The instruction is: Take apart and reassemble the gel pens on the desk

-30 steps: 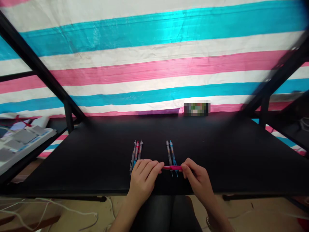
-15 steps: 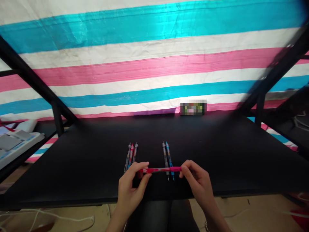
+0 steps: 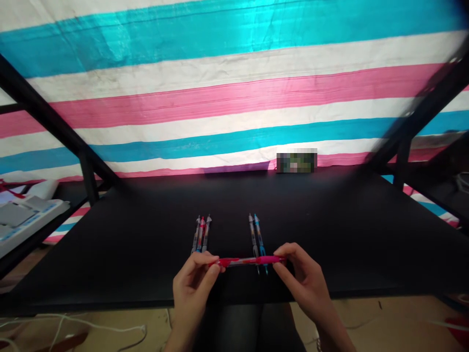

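A pink pen (image 3: 246,261) lies crosswise just above the black table (image 3: 330,234), held at both ends. My left hand (image 3: 192,286) pinches its left end between thumb and fingers. My right hand (image 3: 304,283) pinches the right end the same way. Behind my left hand three pens (image 3: 201,233) lie side by side, pointing away from me. Two more pens (image 3: 255,235), one grey and one blue, lie parallel behind the pink pen, their near tips hidden by it.
A pink, white and blue striped sheet (image 3: 234,98) hangs behind the table. Black frame bars (image 3: 54,124) slant at left and right. A white device (image 3: 25,220) sits on a shelf at far left. Cables (image 3: 73,330) lie on the floor.
My left hand slid leftward along the pink pen and came off the three pens, so more of the pen's length now shows between my hands. The view shifted slightly.
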Available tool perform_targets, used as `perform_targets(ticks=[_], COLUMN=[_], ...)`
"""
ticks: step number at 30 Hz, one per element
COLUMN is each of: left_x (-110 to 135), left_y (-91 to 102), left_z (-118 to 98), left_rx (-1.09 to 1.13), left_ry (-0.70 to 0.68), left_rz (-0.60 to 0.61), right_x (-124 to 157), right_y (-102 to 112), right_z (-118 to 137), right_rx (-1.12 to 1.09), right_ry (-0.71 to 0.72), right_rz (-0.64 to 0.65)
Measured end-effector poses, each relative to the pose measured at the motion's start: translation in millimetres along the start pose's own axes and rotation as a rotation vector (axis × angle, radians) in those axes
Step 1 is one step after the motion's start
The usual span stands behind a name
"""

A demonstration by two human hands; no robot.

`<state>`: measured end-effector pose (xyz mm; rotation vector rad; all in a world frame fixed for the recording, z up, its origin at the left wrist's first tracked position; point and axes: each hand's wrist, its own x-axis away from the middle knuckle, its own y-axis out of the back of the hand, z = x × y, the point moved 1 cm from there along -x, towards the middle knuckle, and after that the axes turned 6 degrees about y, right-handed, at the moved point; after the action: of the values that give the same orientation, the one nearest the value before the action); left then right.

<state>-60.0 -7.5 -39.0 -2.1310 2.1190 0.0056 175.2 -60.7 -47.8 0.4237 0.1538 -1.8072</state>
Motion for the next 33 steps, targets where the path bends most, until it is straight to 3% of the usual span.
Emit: perform_targets(ticks=[4,8,16,26,33], left_x=[-1.8,1.2,2.7,-0.3,0.6], left_y=[0.9,-3.9,-9.8,-3.1,-4.5], left_z=[0.8,-3.2,-9.9,-4.1,-3.7], left_rx=[0.094,0.141,0.188,0.148,0.15], left_ry=[-0.048,0.01,0.009,-0.018,-0.007], left_rz=[0.016,-0.021,-0.009,0.049,0.021], right_x=[-0.8,-1.2,0.2,-1.1,-1.3], right_y=[-1.1,-1.1,-0.8,-0.3,0.5], right_z=[1.1,3.5,2.5,3.7,5.1], right_rx=[-0.016,0.002,-0.038,-0.066,-0.097], right_ry=[-0.031,-0.109,-0.115,-0.121,-0.111], right_rz=[0.017,0.051,0.032,0.012,-0.013])
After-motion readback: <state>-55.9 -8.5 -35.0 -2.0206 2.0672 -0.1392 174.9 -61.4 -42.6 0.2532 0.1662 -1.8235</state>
